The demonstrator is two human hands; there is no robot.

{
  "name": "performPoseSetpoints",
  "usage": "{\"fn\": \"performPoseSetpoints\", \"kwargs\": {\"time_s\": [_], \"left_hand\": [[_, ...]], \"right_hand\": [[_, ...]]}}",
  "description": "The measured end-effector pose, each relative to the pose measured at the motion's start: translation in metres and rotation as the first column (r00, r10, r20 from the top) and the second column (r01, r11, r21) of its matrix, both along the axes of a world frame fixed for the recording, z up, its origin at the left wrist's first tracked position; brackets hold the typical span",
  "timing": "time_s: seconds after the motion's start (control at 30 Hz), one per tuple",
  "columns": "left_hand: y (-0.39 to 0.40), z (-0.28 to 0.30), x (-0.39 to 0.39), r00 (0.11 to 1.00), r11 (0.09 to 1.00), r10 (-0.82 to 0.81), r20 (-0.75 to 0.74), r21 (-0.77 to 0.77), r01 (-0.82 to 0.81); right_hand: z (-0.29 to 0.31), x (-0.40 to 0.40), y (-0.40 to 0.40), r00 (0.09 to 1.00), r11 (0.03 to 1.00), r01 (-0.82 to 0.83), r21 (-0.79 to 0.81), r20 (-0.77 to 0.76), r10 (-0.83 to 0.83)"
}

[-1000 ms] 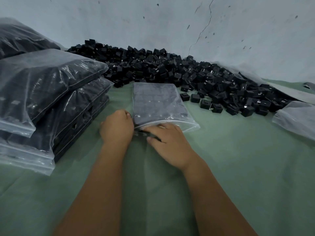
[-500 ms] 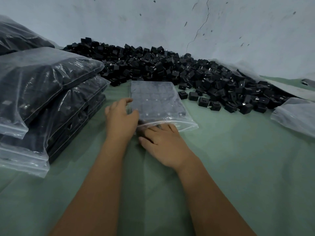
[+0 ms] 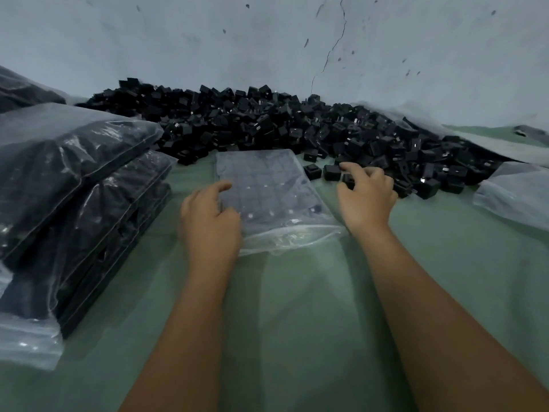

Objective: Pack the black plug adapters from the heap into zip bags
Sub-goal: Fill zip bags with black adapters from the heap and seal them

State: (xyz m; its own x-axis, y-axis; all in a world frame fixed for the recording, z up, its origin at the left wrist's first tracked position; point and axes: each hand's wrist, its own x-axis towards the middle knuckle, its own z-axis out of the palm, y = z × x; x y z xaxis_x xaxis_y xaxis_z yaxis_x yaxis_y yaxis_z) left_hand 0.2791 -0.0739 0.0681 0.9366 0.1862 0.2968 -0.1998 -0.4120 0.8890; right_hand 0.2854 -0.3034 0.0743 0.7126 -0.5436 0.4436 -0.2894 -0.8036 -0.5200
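Right now I am taking the zip bag as my landmark: it is lying flat on the green cloth, partly filled with rows of adapters, its mouth facing me and looking unsealed, though the plastic is too hazy to be sure. My left hand is resting on the bag's left edge near the mouth, fingers loosely curled and pressing down rather than pinching anything. My right hand is reaching past the bag's right side to the loose plug adapters at the near fringe of the heap, which is banked against the wall behind the bag. The fingers there are bent around the pieces, and I cannot tell whether they are actually holding one or only touching. I judge that I am in the gathering step, fetching more adapters to finish filling this bag. The next move is calling for a firm pinch on one or several pieces, then carrying them to the mouth while my left hand is lifting the upper lip. Left of the bag, the filled bags are sitting stacked; right of it, an empty bag is waiting.
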Motion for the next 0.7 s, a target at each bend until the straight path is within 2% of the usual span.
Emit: {"fn": "performPoseSetpoints", "kwargs": {"time_s": [0.13, 0.2, 0.27, 0.33, 0.4, 0.47, 0.5, 0.6, 0.7], "left_hand": [[0.009, -0.004, 0.014, 0.98, 0.95, 0.119, -0.158, -0.268, -0.158], [0.01, -0.003, 0.017, 0.974, 0.923, 0.149, -0.173, -0.328, -0.2], [0.008, -0.003, 0.018, 0.971, 0.917, 0.15, -0.187, -0.34, -0.207], [0.008, -0.003, 0.015, 0.966, 0.91, 0.159, -0.203, -0.35, -0.223], [0.007, -0.003, 0.015, 0.963, 0.898, 0.169, -0.211, -0.37, -0.239], [0.006, -0.003, 0.015, 0.964, 0.889, 0.164, -0.211, -0.391, -0.237], [0.005, -0.002, 0.015, 0.964, 0.887, 0.161, -0.21, -0.397, -0.234], [0.004, -0.003, 0.015, 0.963, 0.886, 0.154, -0.219, -0.402, -0.233], [0.006, -0.004, 0.016, 0.963, 0.901, 0.143, -0.228, -0.372, -0.222]], "right_hand": [[0.004, 0.05, -0.01, 0.957, 0.964, -0.254, -0.075, -0.165, 0.24], [0.006, 0.072, -0.006, 0.885, 0.913, -0.395, -0.103, -0.311, 0.347], [0.007, 0.088, -0.008, 0.812, 0.879, -0.466, -0.102, -0.443, 0.379], [0.007, 0.09, -0.012, 0.847, 0.893, -0.416, -0.172, -0.43, 0.312], [0.011, 0.09, -0.018, 0.956, 0.912, -0.197, -0.361, -0.275, 0.099], [0.011, 0.093, -0.028, 0.985, 0.892, -0.011, -0.451, -0.156, -0.067], [0.011, 0.094, -0.035, 0.977, 0.909, 0.009, -0.416, -0.189, -0.096], [0.011, 0.095, -0.054, 0.862, 0.987, -0.03, -0.156, -0.504, -0.053], [0.011, 0.096, -0.062, 0.787, 0.987, -0.087, -0.131, -0.616, -0.012]]}}
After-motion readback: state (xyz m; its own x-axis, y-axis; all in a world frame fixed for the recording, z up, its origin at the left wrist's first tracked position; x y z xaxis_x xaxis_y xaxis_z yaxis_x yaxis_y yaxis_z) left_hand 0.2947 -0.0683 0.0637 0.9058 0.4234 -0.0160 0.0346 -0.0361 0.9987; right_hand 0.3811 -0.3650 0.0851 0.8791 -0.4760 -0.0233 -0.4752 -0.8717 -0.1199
